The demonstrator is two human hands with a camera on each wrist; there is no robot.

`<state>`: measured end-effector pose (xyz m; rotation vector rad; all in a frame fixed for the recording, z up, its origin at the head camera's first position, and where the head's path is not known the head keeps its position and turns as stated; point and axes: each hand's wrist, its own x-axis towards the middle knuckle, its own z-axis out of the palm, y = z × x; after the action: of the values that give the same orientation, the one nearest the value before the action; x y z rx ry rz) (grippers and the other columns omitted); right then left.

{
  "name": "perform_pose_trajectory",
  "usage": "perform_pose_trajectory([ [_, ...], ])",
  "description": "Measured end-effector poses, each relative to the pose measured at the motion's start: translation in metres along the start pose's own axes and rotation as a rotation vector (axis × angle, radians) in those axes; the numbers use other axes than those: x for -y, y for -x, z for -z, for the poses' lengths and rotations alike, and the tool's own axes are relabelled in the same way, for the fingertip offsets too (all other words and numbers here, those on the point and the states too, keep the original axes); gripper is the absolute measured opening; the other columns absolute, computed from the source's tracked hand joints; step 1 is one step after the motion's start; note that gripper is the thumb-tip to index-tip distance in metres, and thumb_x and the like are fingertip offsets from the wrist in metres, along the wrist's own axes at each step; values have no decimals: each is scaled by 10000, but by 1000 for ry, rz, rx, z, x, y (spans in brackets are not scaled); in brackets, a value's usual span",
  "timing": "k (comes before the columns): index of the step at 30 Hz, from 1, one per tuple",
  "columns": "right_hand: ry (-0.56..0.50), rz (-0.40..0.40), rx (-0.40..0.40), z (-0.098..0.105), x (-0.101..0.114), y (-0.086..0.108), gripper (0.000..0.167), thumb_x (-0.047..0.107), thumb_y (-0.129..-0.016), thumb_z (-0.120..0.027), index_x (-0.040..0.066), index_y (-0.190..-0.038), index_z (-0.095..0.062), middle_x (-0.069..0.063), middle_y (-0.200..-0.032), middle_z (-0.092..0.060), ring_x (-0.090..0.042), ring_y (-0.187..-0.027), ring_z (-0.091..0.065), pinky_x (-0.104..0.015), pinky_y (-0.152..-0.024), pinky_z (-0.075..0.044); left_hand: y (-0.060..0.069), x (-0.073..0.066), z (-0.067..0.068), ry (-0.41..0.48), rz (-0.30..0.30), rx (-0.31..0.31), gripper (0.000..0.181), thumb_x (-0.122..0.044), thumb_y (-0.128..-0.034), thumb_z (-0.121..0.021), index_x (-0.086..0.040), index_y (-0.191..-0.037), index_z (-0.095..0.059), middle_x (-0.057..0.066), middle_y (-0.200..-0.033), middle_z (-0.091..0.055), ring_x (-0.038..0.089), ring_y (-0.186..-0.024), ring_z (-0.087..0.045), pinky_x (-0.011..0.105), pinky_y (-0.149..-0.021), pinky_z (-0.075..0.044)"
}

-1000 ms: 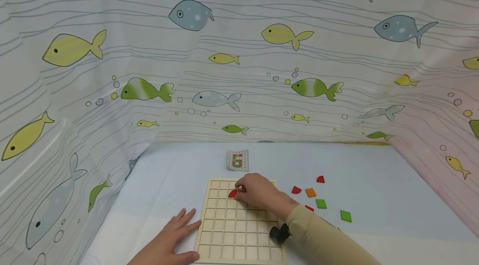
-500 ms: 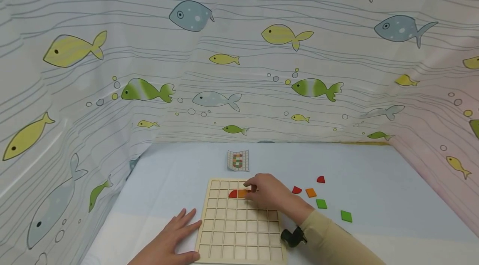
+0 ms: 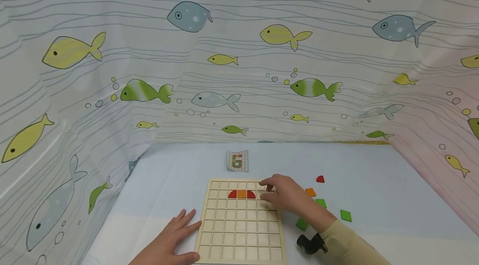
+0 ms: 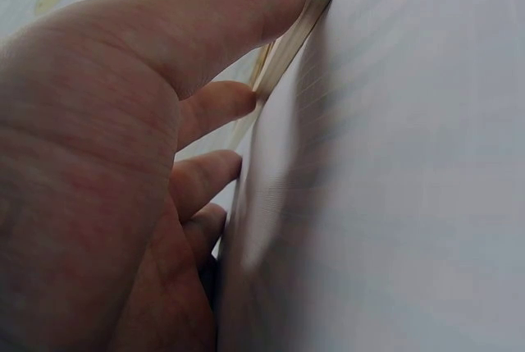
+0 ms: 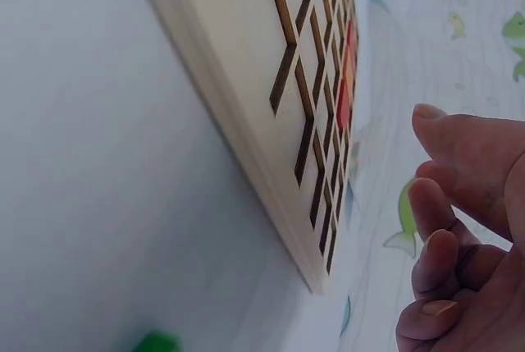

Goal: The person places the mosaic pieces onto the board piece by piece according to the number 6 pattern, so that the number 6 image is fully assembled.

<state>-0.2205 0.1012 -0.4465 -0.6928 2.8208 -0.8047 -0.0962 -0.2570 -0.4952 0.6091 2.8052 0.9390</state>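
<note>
A wooden grid board (image 3: 224, 225) lies flat on the table. In its second row from the far edge sit a red quarter-round tile (image 3: 233, 194), an orange square tile (image 3: 242, 194) and another red quarter-round tile (image 3: 251, 194), side by side. My left hand (image 3: 174, 231) lies beside the board with fingers spread; in the left wrist view its thumb touches the board's edge. Over the board's far right part is my right hand (image 3: 286, 192), thumb and index finger apart with nothing between them. The right wrist view shows its other fingers loosely bent.
A small pattern card (image 3: 237, 161) lies beyond the board. Right of the board are a red quarter-round tile (image 3: 320, 179), an orange tile (image 3: 310, 192) and several green tiles (image 3: 346, 215). A black device (image 3: 310, 244) is at the right wrist. Fish-print cloth (image 3: 262, 102) surrounds the table.
My right hand has moved right, away from the row of tiles, uncovering the orange tile and the right-hand red one. It now hides a loose red tile seen earlier. My left hand stays put.
</note>
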Motion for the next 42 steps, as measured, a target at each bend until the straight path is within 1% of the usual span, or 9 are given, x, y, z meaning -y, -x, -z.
perform_pose_trajectory([
  [5,11,11,-51,6,-13,18,346,261,-859,-781,127,-1174,-723,91,-877,-591,-100,-670,-481,-270,-576,-438,0,-1,0,6,-3,1,708,-570,-855,-690,-171,-1423,-555,139,-1558,-360,456,-1432,-206,572,-1114,-220],
  [9,3,-11,-66,7,-27,32,352,277,-857,-783,151,-1180,-722,98,-899,-603,-84,-664,-477,-258,-567,-432,0,0,-1,14,-20,-14,702,-554,-857,-697,-159,-1421,-557,150,-1553,-363,466,-1428,-205,302,-1162,-105],
  [10,-5,-17,-69,8,-30,36,354,280,-856,-782,155,-1182,-722,92,-907,-610,-83,-665,-476,-258,-571,-433,0,0,-1,4,-15,-15,699,-557,-857,-696,-170,-1422,-557,139,-1555,-365,457,-1430,-208,415,-1157,-164],
  [12,-21,-28,-73,9,-36,43,359,287,-856,-783,152,-1183,-723,76,-928,-624,-83,-667,-477,-256,-579,-435,0,0,-1,10,-14,-12,699,-556,-856,-697,-171,-1423,-557,138,-1556,-363,457,-1431,-203,424,-1157,-164],
  [15,-47,-39,-88,12,-43,54,365,309,-857,-783,163,-1186,-723,63,-959,-638,-72,-655,-481,-247,-581,-442,0,0,-1,-13,-3,-1,702,-570,-858,-688,-178,-1425,-555,130,-1556,-366,451,-1431,-210,712,-1016,-254],
  [30,-89,-158,-155,22,-62,98,358,372,-836,-797,197,-1143,-735,155,-880,-594,-71,-677,-474,-233,-561,-422,-1,1,-1,-20,-33,7,692,-542,-860,-702,-162,-1420,-559,149,-1543,-381,488,-1408,-242,706,-1008,-264],
  [34,-97,-232,-168,22,-66,107,332,367,-822,-809,253,-1124,-736,157,-918,-618,-93,-711,-477,-235,-564,-416,-1,3,-3,-1,-56,-1,685,-525,-862,-707,-158,-1421,-557,165,-1542,-376,508,-1402,-231,388,-1166,-143],
  [38,-113,-272,-182,22,-71,118,325,366,-814,-814,261,-1112,-735,142,-938,-621,-101,-725,-481,-236,-566,-417,-1,4,-3,29,-78,-6,693,-516,-863,-711,-129,-1416,-557,201,-1535,-370,540,-1389,-214,12,-991,68],
  [42,-139,-316,-182,20,-76,128,320,377,-812,-813,249,-1094,-736,138,-913,-606,-86,-684,-486,-234,-569,-414,0,5,-3,-18,-88,-19,683,-522,-866,-706,-145,-1417,-559,185,-1529,-387,527,-1385,-245,155,-1105,-48],
])
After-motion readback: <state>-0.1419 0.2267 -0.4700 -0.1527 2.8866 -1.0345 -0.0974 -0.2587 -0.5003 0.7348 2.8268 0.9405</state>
